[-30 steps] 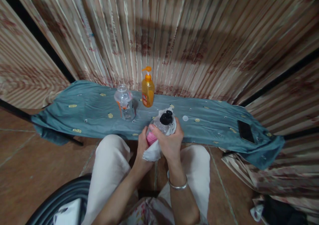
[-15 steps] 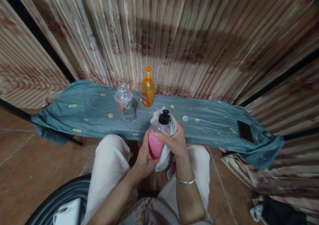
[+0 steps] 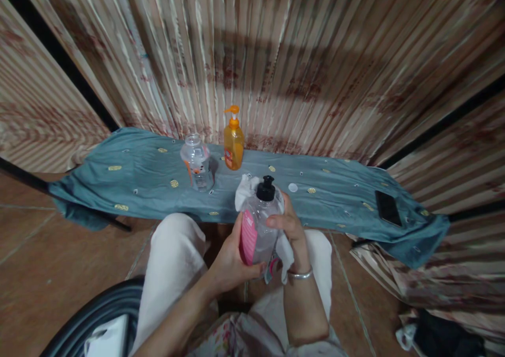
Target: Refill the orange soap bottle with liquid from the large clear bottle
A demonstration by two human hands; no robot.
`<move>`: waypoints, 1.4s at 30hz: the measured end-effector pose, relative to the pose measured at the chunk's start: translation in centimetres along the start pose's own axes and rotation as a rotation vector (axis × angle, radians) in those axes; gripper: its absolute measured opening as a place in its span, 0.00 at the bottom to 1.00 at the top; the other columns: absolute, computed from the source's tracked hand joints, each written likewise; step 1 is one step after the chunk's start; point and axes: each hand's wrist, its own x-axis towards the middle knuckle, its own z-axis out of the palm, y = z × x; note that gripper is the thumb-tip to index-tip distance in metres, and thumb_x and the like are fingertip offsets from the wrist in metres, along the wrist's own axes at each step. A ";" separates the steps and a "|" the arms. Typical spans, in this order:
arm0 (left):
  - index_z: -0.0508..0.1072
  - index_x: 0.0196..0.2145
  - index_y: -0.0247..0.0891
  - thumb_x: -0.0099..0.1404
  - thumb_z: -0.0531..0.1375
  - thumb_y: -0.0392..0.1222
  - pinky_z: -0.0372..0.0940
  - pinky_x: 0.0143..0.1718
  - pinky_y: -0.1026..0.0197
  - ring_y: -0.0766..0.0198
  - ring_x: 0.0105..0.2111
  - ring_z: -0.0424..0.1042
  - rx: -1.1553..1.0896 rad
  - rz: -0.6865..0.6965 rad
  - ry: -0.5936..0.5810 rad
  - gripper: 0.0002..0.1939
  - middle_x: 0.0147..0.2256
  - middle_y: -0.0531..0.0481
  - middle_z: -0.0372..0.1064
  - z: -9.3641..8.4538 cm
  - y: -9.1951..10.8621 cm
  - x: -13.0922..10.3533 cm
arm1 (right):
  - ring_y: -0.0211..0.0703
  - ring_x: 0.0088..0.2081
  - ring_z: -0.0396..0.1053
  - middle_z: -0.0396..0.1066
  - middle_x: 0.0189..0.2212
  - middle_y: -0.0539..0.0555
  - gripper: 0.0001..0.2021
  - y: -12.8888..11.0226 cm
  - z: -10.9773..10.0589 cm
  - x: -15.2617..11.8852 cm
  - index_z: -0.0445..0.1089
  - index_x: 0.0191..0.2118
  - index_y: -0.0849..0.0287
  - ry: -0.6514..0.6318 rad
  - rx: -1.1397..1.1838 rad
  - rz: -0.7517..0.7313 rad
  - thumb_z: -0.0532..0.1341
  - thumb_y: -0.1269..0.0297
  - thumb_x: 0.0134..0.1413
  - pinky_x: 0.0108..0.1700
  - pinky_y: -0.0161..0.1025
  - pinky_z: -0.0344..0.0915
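A clear pump bottle (image 3: pixel 265 230) with a black pump top and a pink label is held upright, slightly tilted, above my lap. My left hand (image 3: pixel 229 259) grips its lower left side, thumb across the front near the base. Around its upper right side is my right hand (image 3: pixel 291 225), which presses a white cloth or tissue (image 3: pixel 246 188) to the bottle. The tissue shows behind the bottle's shoulder and hangs down below my right palm. Some of my right fingers are hidden behind the bottle.
On the teal cloth-covered bench (image 3: pixel 150 172) stand an uncapped clear bottle (image 3: pixel 197 165) and an orange pump bottle (image 3: pixel 234 144). A round white disc (image 3: pixel 292 187) and a black phone (image 3: pixel 389 208) lie to the right. A striped curtain (image 3: pixel 276 57) hangs behind; black poles flank it.
The bottle has turned so its pink label faces left and more clear plastic shows. My right hand has shifted right and down with the tissue, which now hangs by my wrist.
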 end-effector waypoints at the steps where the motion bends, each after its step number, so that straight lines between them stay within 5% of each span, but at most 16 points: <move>1: 0.40 0.67 0.37 0.50 0.68 0.41 0.62 0.58 0.52 0.50 0.56 0.66 0.005 0.002 -0.010 0.55 0.57 0.41 0.63 0.0 0.1 0.0 | 0.40 0.29 0.65 0.70 0.30 0.47 0.28 -0.2 0.0 0.0 0.71 0.38 0.52 -0.007 0.000 0.015 0.73 0.50 0.24 0.33 0.39 0.65; 8: 0.46 0.65 0.38 0.49 0.68 0.40 0.63 0.57 0.51 0.49 0.54 0.67 0.027 0.059 -0.007 0.51 0.58 0.42 0.62 -0.3 -0.8 0.2 | 0.37 0.28 0.64 0.70 0.28 0.47 0.22 -0.7 1.1 -0.6 0.70 0.36 0.55 0.060 -0.111 -0.032 0.72 0.55 0.30 0.32 0.37 0.64; 17: 0.51 0.65 0.40 0.51 0.68 0.43 0.52 0.64 0.45 0.46 0.64 0.54 0.221 0.142 0.151 0.47 0.64 0.40 0.52 -1.0 -2.1 -0.1 | 0.38 0.29 0.64 0.69 0.28 0.47 0.21 0.0 1.8 -0.5 0.69 0.36 0.56 0.337 -0.246 -0.169 0.72 0.58 0.32 0.34 0.37 0.64; 23: 0.55 0.63 0.41 0.58 0.64 0.41 0.54 0.63 0.45 0.48 0.62 0.57 0.268 0.239 0.223 0.38 0.62 0.41 0.56 -0.5 -3.2 0.2 | 0.36 0.29 0.64 0.68 0.28 0.46 0.18 0.3 3.3 -0.5 0.68 0.36 0.56 0.480 -0.386 -0.267 0.71 0.61 0.36 0.34 0.36 0.63; 29: 0.59 0.61 0.39 0.59 0.63 0.49 0.56 0.62 0.46 0.47 0.60 0.61 0.033 0.174 0.261 0.34 0.60 0.40 0.60 -0.2 -3.4 0.2 | 0.40 0.35 0.67 0.71 0.34 0.49 0.24 0.5 3.5 -0.7 0.68 0.44 0.56 0.437 -0.456 -0.293 0.70 0.56 0.38 0.40 0.38 0.65; 34: 0.61 0.60 0.39 0.58 0.64 0.50 0.54 0.63 0.47 0.47 0.61 0.59 -0.072 0.138 0.231 0.35 0.60 0.41 0.60 -0.1 -2.7 0.0 | 0.43 0.35 0.68 0.72 0.33 0.51 0.21 0.7 2.5 -0.3 0.70 0.43 0.54 0.326 -0.383 -0.410 0.56 0.44 0.53 0.38 0.40 0.65; 42: 0.62 0.60 0.42 0.55 0.66 0.44 0.52 0.64 0.45 0.47 0.62 0.56 0.029 0.095 0.244 0.36 0.61 0.43 0.59 -0.1 -2.5 -0.1 | 0.46 0.47 0.68 0.73 0.36 0.53 0.28 1.9 1.8 -0.2 0.72 0.42 0.54 0.482 -0.346 -0.256 0.44 0.39 0.58 0.49 0.43 0.64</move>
